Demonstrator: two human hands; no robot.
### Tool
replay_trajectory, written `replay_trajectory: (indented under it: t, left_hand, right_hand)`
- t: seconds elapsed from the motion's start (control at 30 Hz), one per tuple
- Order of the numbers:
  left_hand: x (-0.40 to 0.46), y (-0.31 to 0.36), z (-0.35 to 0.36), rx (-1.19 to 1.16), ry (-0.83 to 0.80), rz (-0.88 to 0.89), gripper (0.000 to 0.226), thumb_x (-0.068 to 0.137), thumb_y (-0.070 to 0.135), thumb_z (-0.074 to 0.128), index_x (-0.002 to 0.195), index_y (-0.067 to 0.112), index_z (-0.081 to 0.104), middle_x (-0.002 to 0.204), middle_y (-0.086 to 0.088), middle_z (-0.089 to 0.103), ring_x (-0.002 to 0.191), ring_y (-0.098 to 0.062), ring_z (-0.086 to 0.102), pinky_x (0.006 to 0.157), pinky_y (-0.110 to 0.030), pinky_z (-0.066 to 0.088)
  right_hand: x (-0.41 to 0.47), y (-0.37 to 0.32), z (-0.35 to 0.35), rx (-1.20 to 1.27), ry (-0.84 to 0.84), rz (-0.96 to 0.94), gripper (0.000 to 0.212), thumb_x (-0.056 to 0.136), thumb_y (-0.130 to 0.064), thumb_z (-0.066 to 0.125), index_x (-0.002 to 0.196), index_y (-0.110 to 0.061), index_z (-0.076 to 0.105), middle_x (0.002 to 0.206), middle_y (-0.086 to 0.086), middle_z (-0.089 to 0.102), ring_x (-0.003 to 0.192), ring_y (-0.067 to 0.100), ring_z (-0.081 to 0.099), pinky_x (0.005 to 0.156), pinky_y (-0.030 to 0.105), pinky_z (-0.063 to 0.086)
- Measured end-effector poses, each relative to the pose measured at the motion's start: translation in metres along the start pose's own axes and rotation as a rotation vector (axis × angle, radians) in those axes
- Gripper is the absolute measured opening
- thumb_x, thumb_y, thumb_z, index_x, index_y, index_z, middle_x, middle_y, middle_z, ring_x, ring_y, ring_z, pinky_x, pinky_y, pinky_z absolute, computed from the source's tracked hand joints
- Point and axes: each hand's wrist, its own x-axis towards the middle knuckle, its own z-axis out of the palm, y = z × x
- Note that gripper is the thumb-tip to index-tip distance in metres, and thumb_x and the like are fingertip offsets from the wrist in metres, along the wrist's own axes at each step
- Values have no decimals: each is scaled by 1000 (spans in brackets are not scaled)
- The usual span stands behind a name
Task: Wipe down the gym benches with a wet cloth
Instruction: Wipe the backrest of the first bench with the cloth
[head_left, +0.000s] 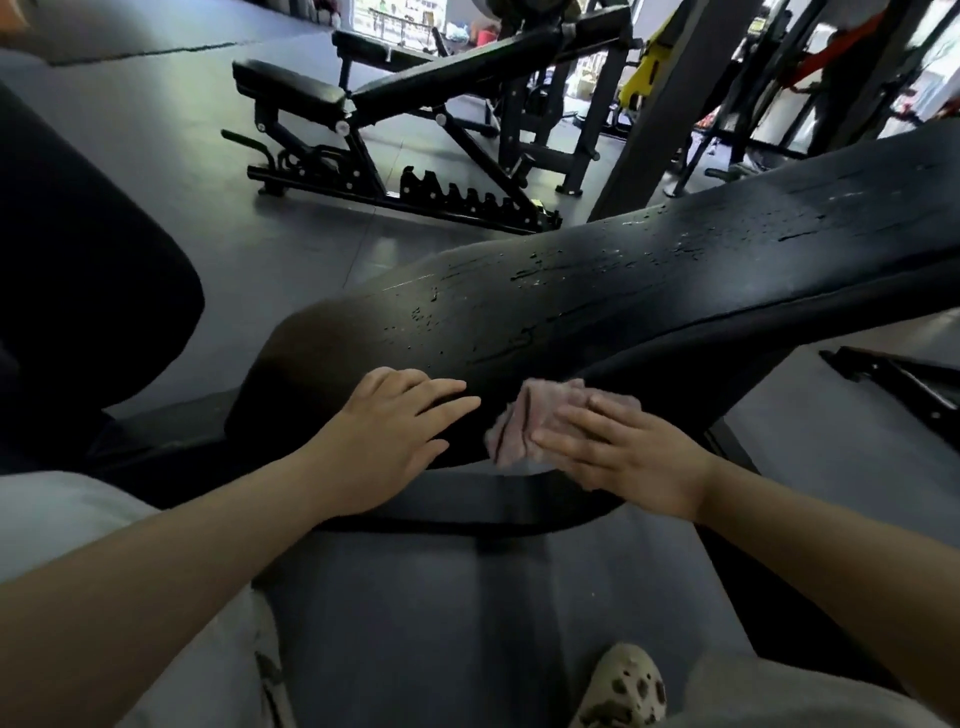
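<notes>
Your fingers on the right hand (618, 452) are straight and a little spread, and they press flat on the pink cloth (540, 421). That cloth sits bunched up on the near edge of the black bench pad (597, 301), close to its rounded near end, and part of it hides under your palm. Your left hand (384, 431) lies just beside the cloth, not touching it, with its fingers straight and close together, flat on the same near edge of the pad. You hold nothing in that hand. The pad runs from its rounded end near you up and away to the far right. Its black skin is cracked and peeling in many small spots, mostly along the middle and toward the far end. Some parts of it look shiny. Below your arms you can see the grey floor (415, 613) and one shoe (623, 691), pale with dark spots, near the bottom edge. Another black bench (415, 88) stands well apart on the far side, with a tilted back and a toothed bar along its frame on the floor. A big dark rounded shape (88, 260) fills the left side; you cannot tell what it is. Tall grey posts (670, 104) rise behind your bench pad on the right.
</notes>
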Motion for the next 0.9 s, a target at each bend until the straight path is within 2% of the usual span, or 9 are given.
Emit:
replay_trajectory:
  t: [0.07,0.2,0.33,0.43,0.5,0.6,0.7,0.77,0.9]
  left_hand:
    - [3,-3,-3,18,15,15,43,88,32,38,127,22,54,126,4,59,106,-17,47,92,-35,31]
    - [3,-4,-9,61,5,-14,41,91,28,36,124,21,60,122,5,63,102,-19,51,88,-36,34]
    - [-17,-8,-16,109,-42,-118,43,90,25,34,121,18,63,118,2,65,99,-22,59,87,-35,32]
    - [-53,-11,-17,148,-62,-282,45,87,25,34,121,17,62,119,0,65,99,-23,60,87,-37,36]
    - [-75,-8,-21,150,-65,-444,42,88,20,40,127,17,58,126,-2,60,107,-25,56,92,-41,39]
    - [-92,8,-19,29,-127,-848,48,96,17,41,143,23,36,148,3,36,130,-23,34,105,-37,23]
    - [-94,36,-6,-232,-10,-1204,47,96,14,40,142,21,37,145,-1,36,130,-25,32,103,-33,27]
    - [-87,56,3,-469,108,-1311,41,94,10,42,135,15,44,139,-7,40,126,-26,35,103,-31,29]
    - [-59,80,6,-855,365,-1464,15,93,7,47,107,7,50,117,-12,51,104,-22,52,86,-29,42]
  right_hand:
    - [11,10,7,-30,22,-165,44,98,-12,23,142,-15,31,149,-10,32,142,24,19,119,37,-2]
    - [33,13,21,-16,25,-153,50,103,-20,6,150,-14,-12,158,-7,3,145,10,-11,117,21,-1]
    - [66,-9,17,60,-32,-170,47,103,-21,8,150,-23,2,150,-13,21,141,5,19,116,20,9]
    - [99,-32,20,-80,54,-195,53,100,-19,12,151,-18,-4,152,-16,14,142,10,11,117,28,-5]
    - [116,-42,19,-242,20,-261,63,92,-29,26,150,-18,5,154,-18,9,144,5,12,113,37,-13]
    - [144,-61,9,-398,-116,-327,62,93,-37,33,144,-21,4,150,-14,-1,144,9,10,115,41,-12]
    - [173,-70,-5,-63,-182,-171,51,88,-34,33,138,-41,33,146,-21,34,139,6,27,117,29,0]
    - [179,-67,-14,-10,-289,-237,48,86,-26,38,131,-30,54,141,-7,49,135,16,40,118,27,3]
    - [180,-44,-42,80,-46,-445,47,79,-21,34,102,-16,74,123,11,64,116,31,59,107,42,34]
